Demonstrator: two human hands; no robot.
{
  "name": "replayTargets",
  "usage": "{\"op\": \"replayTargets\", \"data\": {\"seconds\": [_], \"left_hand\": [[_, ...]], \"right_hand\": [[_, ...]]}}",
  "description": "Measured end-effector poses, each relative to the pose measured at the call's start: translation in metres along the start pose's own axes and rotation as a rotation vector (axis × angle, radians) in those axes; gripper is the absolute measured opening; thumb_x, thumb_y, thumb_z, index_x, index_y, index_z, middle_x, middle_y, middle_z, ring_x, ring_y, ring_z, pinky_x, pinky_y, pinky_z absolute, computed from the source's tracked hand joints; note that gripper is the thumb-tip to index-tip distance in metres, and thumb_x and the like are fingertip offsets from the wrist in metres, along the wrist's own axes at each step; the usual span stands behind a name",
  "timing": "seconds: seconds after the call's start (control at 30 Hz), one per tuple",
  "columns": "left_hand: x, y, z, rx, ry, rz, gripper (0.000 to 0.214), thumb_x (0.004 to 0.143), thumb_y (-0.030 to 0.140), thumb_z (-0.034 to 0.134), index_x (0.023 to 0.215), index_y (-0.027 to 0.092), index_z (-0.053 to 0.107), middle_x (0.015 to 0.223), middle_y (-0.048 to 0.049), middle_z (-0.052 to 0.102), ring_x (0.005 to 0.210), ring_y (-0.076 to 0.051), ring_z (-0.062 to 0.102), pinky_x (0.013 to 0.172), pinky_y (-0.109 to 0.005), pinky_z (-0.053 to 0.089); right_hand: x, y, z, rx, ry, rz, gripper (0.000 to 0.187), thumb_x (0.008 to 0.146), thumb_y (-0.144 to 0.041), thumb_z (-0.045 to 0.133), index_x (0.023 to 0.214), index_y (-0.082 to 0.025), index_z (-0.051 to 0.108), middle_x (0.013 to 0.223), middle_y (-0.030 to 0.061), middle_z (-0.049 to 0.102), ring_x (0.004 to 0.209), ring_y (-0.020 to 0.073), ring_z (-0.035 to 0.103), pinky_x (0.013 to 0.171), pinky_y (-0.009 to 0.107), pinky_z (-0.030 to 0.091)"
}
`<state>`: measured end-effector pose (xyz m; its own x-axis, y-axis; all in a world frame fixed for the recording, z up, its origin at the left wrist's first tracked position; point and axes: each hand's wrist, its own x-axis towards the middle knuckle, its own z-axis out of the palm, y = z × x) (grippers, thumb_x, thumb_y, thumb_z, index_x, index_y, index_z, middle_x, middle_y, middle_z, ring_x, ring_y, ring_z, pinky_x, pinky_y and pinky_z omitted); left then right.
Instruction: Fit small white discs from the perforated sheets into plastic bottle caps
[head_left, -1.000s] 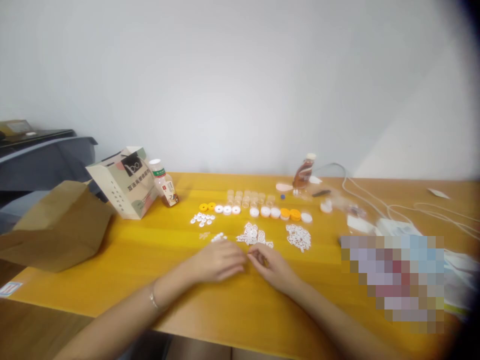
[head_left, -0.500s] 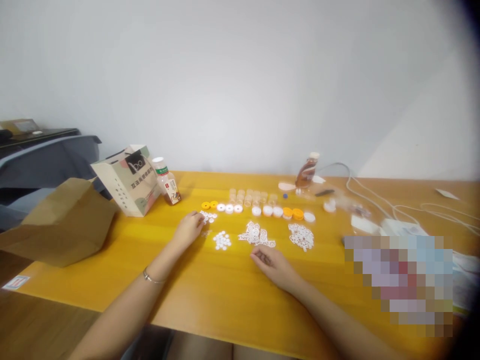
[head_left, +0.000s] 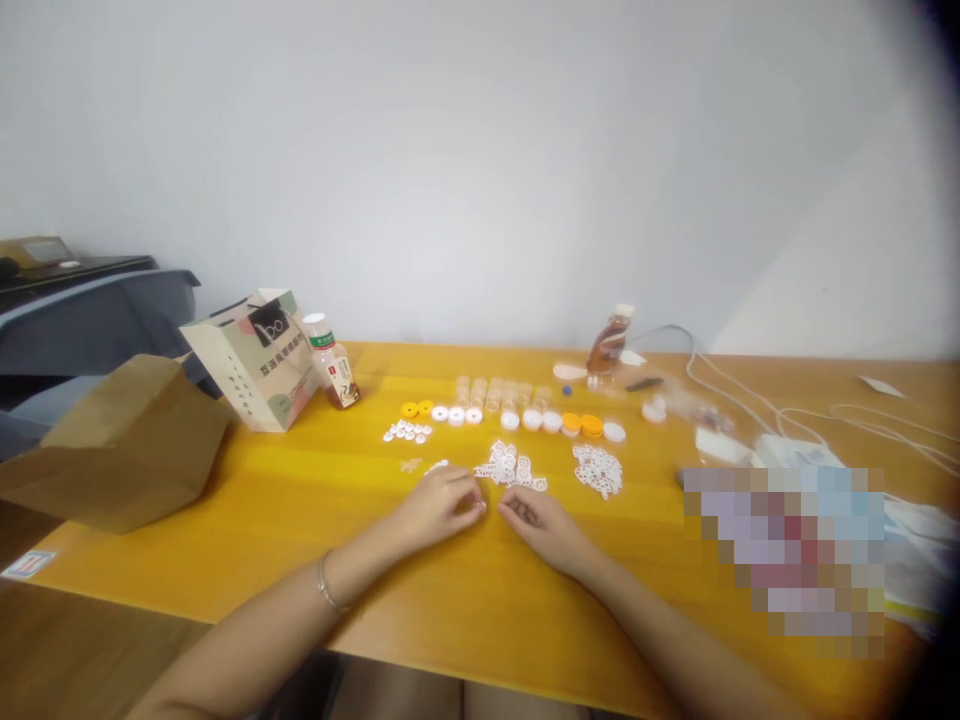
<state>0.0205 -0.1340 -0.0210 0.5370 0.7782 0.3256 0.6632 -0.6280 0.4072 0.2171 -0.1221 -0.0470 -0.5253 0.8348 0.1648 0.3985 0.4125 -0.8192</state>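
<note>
My left hand [head_left: 439, 508] is closed in a pinch, with a small white piece just showing at its fingertips. Facing it across a narrow gap, my right hand [head_left: 549, 532] rests low over the table with curled fingers; whatever they may hold is hidden. Just beyond both hands lies a heap of white openwork plastic pieces [head_left: 506, 465]. A second heap of flat white ring-like pieces [head_left: 598, 470] spreads farther right. Small white knobbed pieces [head_left: 409, 431] sit in a cluster at the left. My left hand mostly covers another pile of small white discs.
Behind the heaps runs a row of white and yellow round caps [head_left: 531, 420], with clear cylinders [head_left: 493, 393] behind. A paper bag [head_left: 255, 365] and a bottle [head_left: 331, 365] stand left, a brown bottle [head_left: 610, 343] at the back. Cables [head_left: 739, 385] cross the right side.
My left hand has moved right and nearer, from the knobbed pieces to beside my right hand, carrying a small white piece. My right hand has stayed nearly still.
</note>
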Motion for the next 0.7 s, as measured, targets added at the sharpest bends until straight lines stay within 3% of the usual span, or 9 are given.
{"op": "replayTargets", "data": {"seconds": [0.2,0.43,0.5,0.6,0.63,0.7], "left_hand": [[-0.002,0.001,0.011,-0.008,-0.03,0.02,0.01,0.078,0.025,0.045,0.077,0.02,0.054,0.072,-0.0022,0.055,0.069,-0.017,0.052,0.066,-0.028,0.041],[-0.003,-0.001,0.001,-0.045,0.012,-0.023,0.016,0.077,0.036,0.05,0.082,0.021,0.056,0.077,-0.0016,0.058,0.072,-0.015,0.054,0.067,-0.025,0.044],[-0.001,-0.017,-0.012,-0.031,0.078,-0.086,0.02,0.08,0.037,0.046,0.083,0.02,0.057,0.08,-0.0023,0.059,0.075,-0.014,0.055,0.07,-0.025,0.044],[0.009,-0.058,-0.039,0.034,0.206,-0.233,0.025,0.083,0.033,0.039,0.088,0.015,0.057,0.086,-0.0061,0.059,0.081,-0.016,0.055,0.076,-0.028,0.042],[0.013,-0.074,-0.048,0.11,0.251,-0.359,0.024,0.081,0.033,0.042,0.09,0.016,0.057,0.088,-0.0054,0.059,0.083,-0.016,0.055,0.078,-0.027,0.041],[0.021,-0.104,-0.063,0.159,0.262,-0.442,0.026,0.076,0.032,0.049,0.091,0.014,0.059,0.09,-0.0075,0.059,0.086,-0.019,0.055,0.08,-0.028,0.041]], "right_hand": [[0.0,0.001,0.001,0.005,-0.001,0.003,0.018,0.081,-0.032,0.043,0.073,-0.02,0.054,0.062,-0.0018,0.053,0.055,0.0112,0.045,0.05,0.022,0.036],[0.0,-0.002,-0.001,-0.01,-0.005,0.005,0.018,0.081,-0.032,0.043,0.073,-0.02,0.054,0.062,-0.0017,0.053,0.055,0.0112,0.045,0.05,0.022,0.035],[0.0,-0.002,-0.001,-0.021,-0.004,0.012,0.018,0.081,-0.031,0.042,0.073,-0.02,0.054,0.061,-0.0019,0.052,0.053,0.0108,0.043,0.048,0.022,0.034],[-0.001,-0.002,-0.001,-0.032,0.012,0.014,0.018,0.081,-0.032,0.043,0.071,-0.02,0.053,0.06,-0.002,0.051,0.053,0.0107,0.042,0.048,0.022,0.034],[-0.001,-0.002,-0.001,-0.034,0.018,0.013,0.018,0.081,-0.032,0.043,0.071,-0.02,0.053,0.06,-0.002,0.051,0.053,0.0107,0.042,0.048,0.022,0.035],[-0.001,-0.002,-0.001,-0.037,0.021,0.015,0.019,0.081,-0.032,0.043,0.071,-0.02,0.054,0.06,-0.002,0.051,0.053,0.0107,0.042,0.048,0.022,0.035]]}}
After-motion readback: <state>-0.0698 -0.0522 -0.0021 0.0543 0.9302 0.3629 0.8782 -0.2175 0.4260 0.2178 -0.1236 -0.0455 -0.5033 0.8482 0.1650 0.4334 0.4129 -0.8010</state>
